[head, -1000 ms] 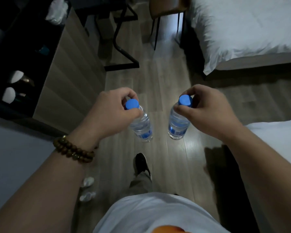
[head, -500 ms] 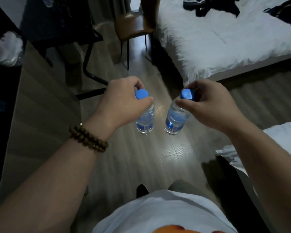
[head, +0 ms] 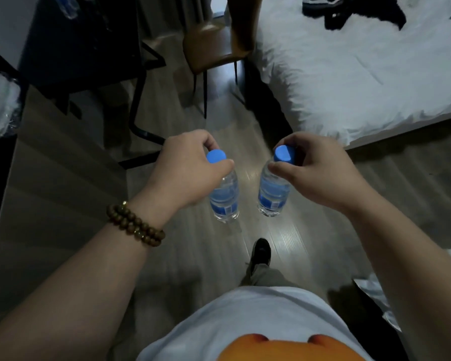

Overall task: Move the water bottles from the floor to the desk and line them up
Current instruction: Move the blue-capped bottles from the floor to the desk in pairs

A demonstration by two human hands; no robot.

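- Pinched at the neck by the curled left hand [head: 190,168]: left water bottle [head: 224,201]; hanging upright in the air above the wooden floor [head: 248,131]
- Gripped the same way by the right hand [head: 313,170]: right water bottle [head: 272,196]; just beside the other, not touching
- Wrapped round the left wrist: beaded bracelet [head: 136,225]
- Ahead, to the left: dark bench [head: 84,48]; next to it, brown chair [head: 214,45]; to the right, white bed [head: 362,74]

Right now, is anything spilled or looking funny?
Nothing spilled: left hand and right hand pinch the left bottle and right bottle by their shut caps. Oddly, what looks like a shoe lies on the white bed.
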